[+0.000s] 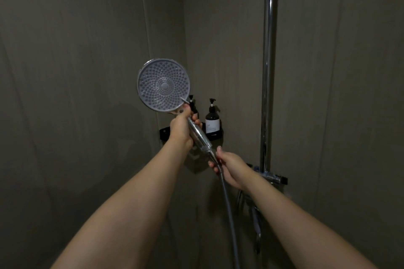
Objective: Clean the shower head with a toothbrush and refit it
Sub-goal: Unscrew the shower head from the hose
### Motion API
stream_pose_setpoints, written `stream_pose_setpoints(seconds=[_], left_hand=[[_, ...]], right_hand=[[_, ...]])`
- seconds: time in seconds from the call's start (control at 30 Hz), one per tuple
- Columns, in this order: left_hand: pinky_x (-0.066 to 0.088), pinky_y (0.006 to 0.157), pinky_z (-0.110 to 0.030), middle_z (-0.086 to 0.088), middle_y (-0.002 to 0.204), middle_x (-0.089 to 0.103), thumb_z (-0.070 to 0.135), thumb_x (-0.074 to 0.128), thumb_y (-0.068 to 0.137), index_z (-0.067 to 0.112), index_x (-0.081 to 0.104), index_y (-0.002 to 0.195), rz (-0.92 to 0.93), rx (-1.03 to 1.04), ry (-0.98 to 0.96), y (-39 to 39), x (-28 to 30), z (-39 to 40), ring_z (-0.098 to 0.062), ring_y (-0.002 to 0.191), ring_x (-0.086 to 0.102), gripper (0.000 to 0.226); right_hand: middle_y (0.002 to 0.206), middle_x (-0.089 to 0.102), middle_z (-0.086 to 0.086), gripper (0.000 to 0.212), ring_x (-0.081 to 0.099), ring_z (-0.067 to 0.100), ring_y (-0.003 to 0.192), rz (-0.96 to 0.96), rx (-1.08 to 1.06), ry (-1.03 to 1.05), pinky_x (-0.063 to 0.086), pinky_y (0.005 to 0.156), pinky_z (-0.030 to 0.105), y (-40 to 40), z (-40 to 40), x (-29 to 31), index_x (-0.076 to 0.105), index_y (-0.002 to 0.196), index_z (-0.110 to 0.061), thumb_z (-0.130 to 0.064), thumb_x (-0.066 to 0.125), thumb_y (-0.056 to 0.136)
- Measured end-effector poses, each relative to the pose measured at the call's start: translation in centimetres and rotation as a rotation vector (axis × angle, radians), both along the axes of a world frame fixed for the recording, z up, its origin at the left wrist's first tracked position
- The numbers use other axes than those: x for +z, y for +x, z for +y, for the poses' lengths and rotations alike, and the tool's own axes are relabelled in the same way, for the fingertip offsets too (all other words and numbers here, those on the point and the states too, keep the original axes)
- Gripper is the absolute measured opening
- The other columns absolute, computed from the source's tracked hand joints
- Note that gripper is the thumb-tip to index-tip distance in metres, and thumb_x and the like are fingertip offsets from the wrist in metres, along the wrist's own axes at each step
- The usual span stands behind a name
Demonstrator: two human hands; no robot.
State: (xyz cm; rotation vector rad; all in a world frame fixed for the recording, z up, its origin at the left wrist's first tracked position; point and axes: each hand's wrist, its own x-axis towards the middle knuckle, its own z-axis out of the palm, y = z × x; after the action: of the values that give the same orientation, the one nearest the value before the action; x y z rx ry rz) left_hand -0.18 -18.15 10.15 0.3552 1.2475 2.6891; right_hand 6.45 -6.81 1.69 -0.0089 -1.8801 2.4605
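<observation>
Two hands share the work here. Our left hand [181, 127] grips the chrome handle of the shower head [163, 85] just under its round face, fingers curled round it, and the nozzle face is turned toward us above that hand. Our right hand [230, 167] sits lower and to the right of the left one, pinching the nut where the hose [227, 199] meets the handle's end; the hose hangs down from those fingers. Beyond the left hand, a black corner shelf [215, 135] carries a dark pump bottle [212, 120], with a second one half hidden behind our knuckles. Right of our right hand rises the chrome riser pipe [269, 67].
</observation>
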Motion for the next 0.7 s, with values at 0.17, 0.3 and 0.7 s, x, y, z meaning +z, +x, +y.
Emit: stream_pose_setpoints(seconds=[0.17, 0.3, 0.7], left_hand=[[0.042, 0.054, -0.023, 0.005, 0.049, 0.047, 0.027, 0.051, 0.094, 0.017, 0.048, 0.071, 0.008, -0.008, -0.018, -0.3, 0.0, -0.1, -0.008, 0.041, 0.045, 0.025], [0.042, 0.057, -0.024, 0.005, 0.051, 0.048, 0.028, 0.051, 0.094, 0.017, 0.049, 0.073, 0.010, -0.009, -0.026, -0.3, -0.3, -0.3, -0.009, 0.043, 0.045, 0.024], [0.041, 0.056, -0.023, 0.004, 0.051, 0.046, 0.027, 0.050, 0.095, 0.018, 0.048, 0.071, 0.023, -0.007, -0.026, 0.1, -0.1, -0.1, -0.008, 0.042, 0.044, 0.026]], right_hand=[[0.082, 0.056, 0.004, 0.021, 0.050, 0.009, 0.069, 0.016, 0.005, 0.095, 0.040, 0.067, 0.020, 0.3, -0.2, 0.1, 0.059, 0.093, -0.008, -0.019, 0.042, 0.098], [0.086, 0.062, 0.005, 0.029, 0.056, 0.012, 0.075, -0.004, 0.031, 0.022, 0.043, 0.071, 0.022, 0.5, -0.2, 0.2, 0.059, 0.103, -0.007, -0.022, 0.035, 0.100], [0.080, 0.062, 0.006, 0.018, 0.063, 0.010, 0.068, 0.002, 0.016, -0.009, 0.049, 0.062, 0.021, 1.1, -0.8, 0.2, 0.059, 0.083, -0.010, -0.014, 0.046, 0.096]])
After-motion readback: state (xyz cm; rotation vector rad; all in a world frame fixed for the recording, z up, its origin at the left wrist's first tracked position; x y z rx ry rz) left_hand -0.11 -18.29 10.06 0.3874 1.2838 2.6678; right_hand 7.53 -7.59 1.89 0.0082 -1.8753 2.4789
